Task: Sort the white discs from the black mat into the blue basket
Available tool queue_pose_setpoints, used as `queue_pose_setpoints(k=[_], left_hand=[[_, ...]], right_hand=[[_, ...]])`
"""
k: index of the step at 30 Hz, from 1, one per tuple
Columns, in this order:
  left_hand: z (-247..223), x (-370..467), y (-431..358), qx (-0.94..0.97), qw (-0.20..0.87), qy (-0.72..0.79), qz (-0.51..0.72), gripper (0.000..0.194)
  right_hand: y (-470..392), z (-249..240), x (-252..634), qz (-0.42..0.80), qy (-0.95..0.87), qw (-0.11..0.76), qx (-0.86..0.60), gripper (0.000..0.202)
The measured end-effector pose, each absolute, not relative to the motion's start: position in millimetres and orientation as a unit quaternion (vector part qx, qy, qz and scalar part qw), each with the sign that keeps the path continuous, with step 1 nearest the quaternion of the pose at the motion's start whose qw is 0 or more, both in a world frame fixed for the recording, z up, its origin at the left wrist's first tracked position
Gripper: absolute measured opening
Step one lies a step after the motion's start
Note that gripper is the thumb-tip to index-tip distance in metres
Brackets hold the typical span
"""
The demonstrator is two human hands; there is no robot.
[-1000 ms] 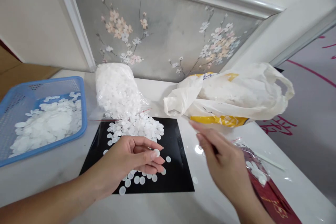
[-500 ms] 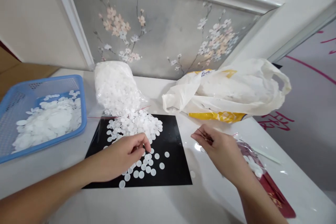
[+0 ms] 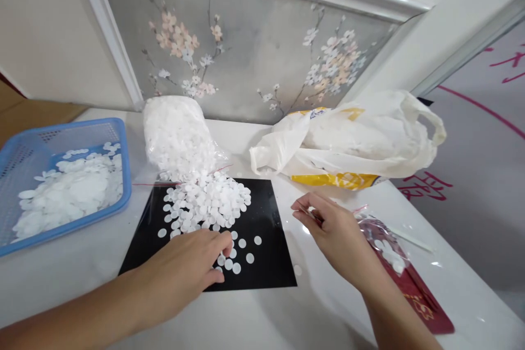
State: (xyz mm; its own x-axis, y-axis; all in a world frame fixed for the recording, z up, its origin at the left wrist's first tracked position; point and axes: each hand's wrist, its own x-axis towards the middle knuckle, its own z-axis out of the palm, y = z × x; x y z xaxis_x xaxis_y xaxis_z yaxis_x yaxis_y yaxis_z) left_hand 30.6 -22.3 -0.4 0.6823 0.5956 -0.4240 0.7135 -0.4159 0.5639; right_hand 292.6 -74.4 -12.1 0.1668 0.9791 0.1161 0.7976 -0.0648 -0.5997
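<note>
On the black mat (image 3: 266,229) small white round discs (image 3: 213,197) lie in a heap, with several loose ones spread in front. My left hand (image 3: 191,262) is low over the loose discs, thumb and forefinger apart; nothing shows between them, and the palm hides some discs. Right of the mat, above the white table, my right hand (image 3: 328,224) is closed in a pinch. Something thin and brownish shows between its fingers, mostly hidden. Beyond that hand a clear bag holding a few white discs (image 3: 391,254) rests on a dark red packet (image 3: 430,301).
A blue basket (image 3: 127,169) with many white discs stands at the left. Behind the mat, a clear zip bag (image 3: 176,131) full of discs spills onto it. A white and yellow plastic bag (image 3: 353,142) lies at the back right, by the floral panel (image 3: 246,38).
My left hand has come nearer and lower over the loose discs, and its thumb and forefinger have spread. My right hand keeps its pinch. The whole view has shifted slightly.
</note>
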Motion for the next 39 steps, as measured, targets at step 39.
queue_pose_setpoints(k=[39], left_hand=[[-4.0, -10.3, -17.6, 0.800, 0.396, 0.449, -0.035, 0.015]], right_hand=[[-83.3, -40.6, 205.3, 0.326, -0.710, 0.224, -0.583, 0.019]])
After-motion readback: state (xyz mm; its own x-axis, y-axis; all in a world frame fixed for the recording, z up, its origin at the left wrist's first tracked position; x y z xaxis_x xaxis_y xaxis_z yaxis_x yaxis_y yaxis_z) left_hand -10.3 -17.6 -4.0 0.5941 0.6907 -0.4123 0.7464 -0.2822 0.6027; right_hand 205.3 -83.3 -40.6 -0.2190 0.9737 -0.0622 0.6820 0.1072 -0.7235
